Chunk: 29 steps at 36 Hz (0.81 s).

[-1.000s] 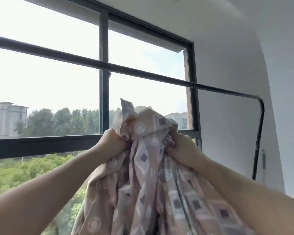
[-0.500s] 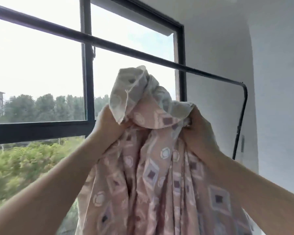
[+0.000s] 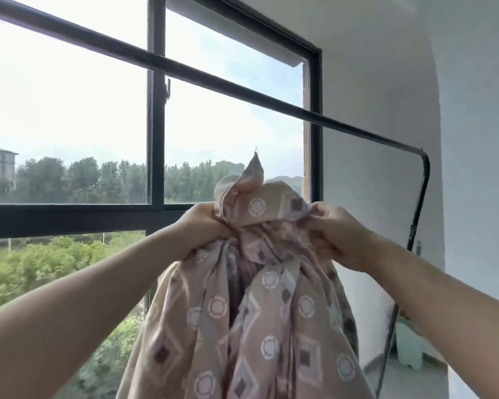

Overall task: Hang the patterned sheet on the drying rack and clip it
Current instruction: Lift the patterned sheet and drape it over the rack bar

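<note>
The patterned sheet, pinkish-tan with circles and diamonds, hangs bunched in front of me. My left hand grips a gathered fold at its top left. My right hand grips the bunch at its top right. A corner of the sheet sticks up between the hands. The black bar of the drying rack runs across above the sheet, sloping down to the right, where it bends into an upright post. The sheet is below the bar and does not touch it. No clip is in view.
A black-framed window stands behind the rack, with trees and buildings outside. A white wall is to the right. A pale green object sits low by the rack's post.
The bunched top of the sheet has dropped from near the bar to well below it. Both hands kept their grip on it, and the view has swung slightly.
</note>
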{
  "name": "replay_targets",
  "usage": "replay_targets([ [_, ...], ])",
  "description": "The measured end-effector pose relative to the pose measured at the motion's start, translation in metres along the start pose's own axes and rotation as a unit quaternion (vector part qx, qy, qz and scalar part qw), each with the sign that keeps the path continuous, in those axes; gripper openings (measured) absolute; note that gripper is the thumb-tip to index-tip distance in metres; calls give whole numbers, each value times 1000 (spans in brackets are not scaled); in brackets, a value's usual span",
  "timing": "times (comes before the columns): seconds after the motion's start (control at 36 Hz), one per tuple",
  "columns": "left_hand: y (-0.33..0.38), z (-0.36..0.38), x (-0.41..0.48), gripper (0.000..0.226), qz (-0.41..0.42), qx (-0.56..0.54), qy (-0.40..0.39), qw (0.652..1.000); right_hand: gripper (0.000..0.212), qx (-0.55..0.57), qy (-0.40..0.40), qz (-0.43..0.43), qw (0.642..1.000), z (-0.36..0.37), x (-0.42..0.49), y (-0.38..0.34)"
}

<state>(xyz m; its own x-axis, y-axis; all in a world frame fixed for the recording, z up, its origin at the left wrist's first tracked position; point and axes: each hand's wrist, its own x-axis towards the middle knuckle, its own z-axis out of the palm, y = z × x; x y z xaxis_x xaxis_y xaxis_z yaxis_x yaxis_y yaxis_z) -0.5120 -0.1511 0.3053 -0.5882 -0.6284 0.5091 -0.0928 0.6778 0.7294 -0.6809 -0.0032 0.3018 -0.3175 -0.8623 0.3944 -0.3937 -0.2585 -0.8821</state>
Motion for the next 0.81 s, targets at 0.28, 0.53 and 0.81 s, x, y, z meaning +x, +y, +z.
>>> replay_targets([
  [0.28, 46, 7, 19, 11, 43, 40, -18, 998, 38, -48, 0, -43, 998, 27, 20, 12],
  [0.53, 52, -9, -1, 14, 79, -173, 2, 982, 24, -116, 178, -250, 945, 15, 19, -47],
  [0.81, 63, -30, 6, 12, 64, -87, 78, 991, 27, -149, 58, -158, 974, 25, 25, -39],
])
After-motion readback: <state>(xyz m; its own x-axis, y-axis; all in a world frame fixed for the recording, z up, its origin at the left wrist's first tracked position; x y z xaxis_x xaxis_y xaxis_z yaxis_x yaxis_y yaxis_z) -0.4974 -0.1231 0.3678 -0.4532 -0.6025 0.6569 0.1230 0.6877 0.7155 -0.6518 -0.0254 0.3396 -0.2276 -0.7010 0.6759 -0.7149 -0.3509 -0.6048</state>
